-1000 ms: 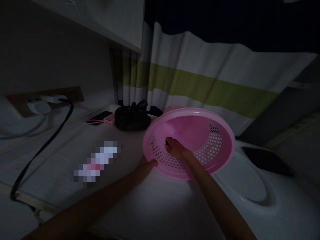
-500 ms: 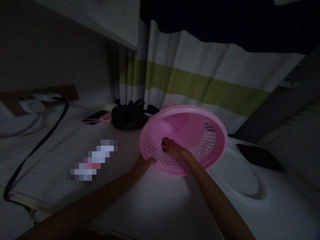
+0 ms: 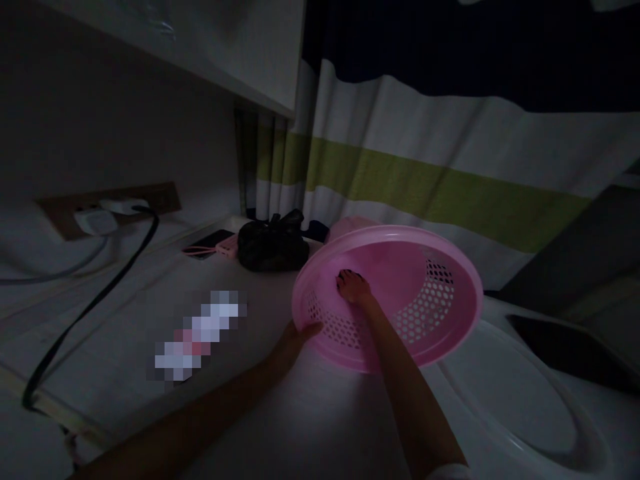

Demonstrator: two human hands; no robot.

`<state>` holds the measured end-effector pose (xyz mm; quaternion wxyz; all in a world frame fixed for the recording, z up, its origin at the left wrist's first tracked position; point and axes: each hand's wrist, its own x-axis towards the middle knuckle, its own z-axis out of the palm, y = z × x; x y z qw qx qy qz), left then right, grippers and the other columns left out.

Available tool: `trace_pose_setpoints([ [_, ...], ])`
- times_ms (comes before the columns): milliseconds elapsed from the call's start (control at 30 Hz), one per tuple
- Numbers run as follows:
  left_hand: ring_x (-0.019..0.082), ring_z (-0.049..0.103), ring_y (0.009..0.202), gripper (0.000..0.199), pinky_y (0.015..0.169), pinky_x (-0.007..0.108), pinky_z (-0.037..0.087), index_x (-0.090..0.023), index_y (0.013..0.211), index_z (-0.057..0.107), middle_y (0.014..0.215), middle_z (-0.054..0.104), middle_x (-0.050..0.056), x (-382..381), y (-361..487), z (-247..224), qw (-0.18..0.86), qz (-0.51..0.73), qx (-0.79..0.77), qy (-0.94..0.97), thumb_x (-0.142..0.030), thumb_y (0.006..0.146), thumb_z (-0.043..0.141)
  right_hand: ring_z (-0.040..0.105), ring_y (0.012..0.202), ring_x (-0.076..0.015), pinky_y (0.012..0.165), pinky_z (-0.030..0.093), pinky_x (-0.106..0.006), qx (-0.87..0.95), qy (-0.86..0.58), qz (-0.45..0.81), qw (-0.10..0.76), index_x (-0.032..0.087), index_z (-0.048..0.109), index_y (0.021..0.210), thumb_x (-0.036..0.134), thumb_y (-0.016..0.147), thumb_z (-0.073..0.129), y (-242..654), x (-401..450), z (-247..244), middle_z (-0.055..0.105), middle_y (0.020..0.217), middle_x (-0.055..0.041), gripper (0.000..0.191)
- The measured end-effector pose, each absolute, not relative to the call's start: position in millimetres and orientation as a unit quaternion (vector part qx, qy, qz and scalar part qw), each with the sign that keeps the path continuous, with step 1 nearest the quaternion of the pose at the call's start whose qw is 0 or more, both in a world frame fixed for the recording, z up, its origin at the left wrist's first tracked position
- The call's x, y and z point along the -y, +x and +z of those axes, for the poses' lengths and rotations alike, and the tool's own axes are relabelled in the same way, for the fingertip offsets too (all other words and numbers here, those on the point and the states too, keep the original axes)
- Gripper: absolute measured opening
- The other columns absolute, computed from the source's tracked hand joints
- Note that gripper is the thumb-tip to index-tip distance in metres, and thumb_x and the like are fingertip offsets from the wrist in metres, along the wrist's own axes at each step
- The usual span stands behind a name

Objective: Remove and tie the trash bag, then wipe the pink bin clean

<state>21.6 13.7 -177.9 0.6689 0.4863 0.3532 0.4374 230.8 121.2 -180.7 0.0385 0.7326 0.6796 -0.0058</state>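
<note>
A pink plastic basket (image 3: pixel 390 233) with rows of holes in its wall lies tilted, its wide mouth facing me. My left hand (image 3: pixel 293 343) grips its rim at the lower left, thumb over the edge. Reaching inside, my right hand (image 3: pixel 354 287) presses a small black thing, perhaps a cloth, (image 3: pixel 349 273) against the smooth pink inner surface. The fingers cover most of that dark piece, so its exact kind does not show.
Left of the basket are a tied black plastic bag (image 3: pixel 273 243), a pink power bank (image 3: pixel 227 247), a phone (image 3: pixel 210 241) and a blurred-out item (image 3: pixel 200 337). A white lid-like oval (image 3: pixel 525 393) and a dark flat panel (image 3: pixel 565 347) lie right. Cables hang from a wall socket (image 3: pixel 113 210).
My right hand has slid the black piece from near the holes up along the basket's inner surface. My left hand keeps its hold on the rim. The camera view has shifted slightly.
</note>
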Motion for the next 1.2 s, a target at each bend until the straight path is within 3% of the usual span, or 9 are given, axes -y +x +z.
trace_pose_setpoints([
  [100, 0.028, 0.051, 0.117, 0.067, 0.1, 0.041, 0.041, -0.014, 0.125, 0.047, 0.126, 0.053, 0.014, -21, 13, -160, 0.545, 0.516, -0.366, 0.551, -0.047, 0.069, 0.065, 0.032, 0.13, -0.0209, 0.103, 0.025, -0.042, -0.655, 0.756, 0.001, 0.016, 0.018, 0.038, 0.134, 0.037, 0.094, 0.015, 227, -123, -184, 0.039, 0.14, -0.0111, 0.05],
  [200, 0.026, 0.033, 0.131, 0.08, 0.109, 0.039, 0.029, -0.018, 0.136, 0.033, 0.143, 0.034, 0.011, -28, 6, -129, 0.358, 0.599, -0.357, 0.621, -0.042, 0.068, 0.068, 0.033, 0.128, -0.0223, 0.103, 0.023, -0.043, -0.643, 0.766, 0.007, 0.003, 0.017, 0.041, 0.132, 0.037, 0.093, 0.017, 222, -121, -184, 0.042, 0.137, -0.0124, 0.05],
  [367, 0.025, 0.045, 0.122, 0.069, 0.104, 0.038, 0.034, -0.019, 0.131, 0.04, 0.132, 0.048, 0.009, -49, 8, -86, 0.249, 0.588, -0.327, 0.697, -0.037, 0.071, 0.068, 0.036, 0.126, -0.024, 0.101, 0.025, -0.043, -0.631, 0.776, 0.011, -0.002, 0.014, 0.043, 0.13, 0.035, 0.093, 0.016, 215, -112, -181, 0.045, 0.134, -0.0157, 0.05],
  [533, 0.019, 0.06, 0.096, 0.038, 0.088, 0.031, 0.047, -0.017, 0.114, 0.057, 0.105, 0.064, 0.004, -58, 12, -79, 0.266, 0.564, -0.32, 0.713, -0.032, 0.08, 0.056, 0.038, 0.124, -0.0238, 0.101, 0.024, -0.043, -0.634, 0.773, 0.012, 0.003, 0.014, 0.045, 0.128, 0.036, 0.093, 0.019, 216, -93, -177, 0.046, 0.132, -0.0155, 0.048],
  [700, 0.016, 0.059, 0.074, 0.032, 0.069, 0.026, 0.05, -0.013, 0.097, 0.063, 0.079, 0.065, 0.002, -54, 10, -100, 0.296, 0.581, -0.351, 0.673, -0.038, 0.078, 0.055, 0.039, 0.122, -0.0263, 0.1, 0.026, -0.045, -0.645, 0.764, 0.008, 0.018, 0.014, 0.044, 0.128, 0.038, 0.092, 0.025, 213, -65, -170, 0.046, 0.132, -0.0157, 0.047],
  [967, 0.019, 0.061, 0.079, 0.044, 0.072, 0.031, 0.051, -0.012, 0.099, 0.063, 0.087, 0.066, 0.005, -63, 12, -133, 0.431, 0.623, -0.307, 0.576, -0.042, 0.068, 0.065, 0.049, 0.111, -0.0302, 0.086, 0.038, -0.047, -0.635, 0.772, 0.007, 0.043, 0.012, 0.05, 0.12, 0.033, 0.091, 0.024, 195, -24, -156, 0.052, 0.123, -0.0194, 0.044],
  [1200, 0.022, 0.062, 0.086, 0.045, 0.079, 0.036, 0.051, -0.012, 0.103, 0.062, 0.094, 0.066, 0.007, -68, 9, -146, 0.407, 0.627, -0.308, 0.588, -0.042, 0.069, 0.064, 0.051, 0.11, -0.0289, 0.085, 0.041, -0.043, -0.642, 0.764, 0.007, 0.059, 0.01, 0.046, 0.124, 0.034, 0.09, 0.026, 181, -5, -149, 0.052, 0.123, -0.02, 0.046],
])
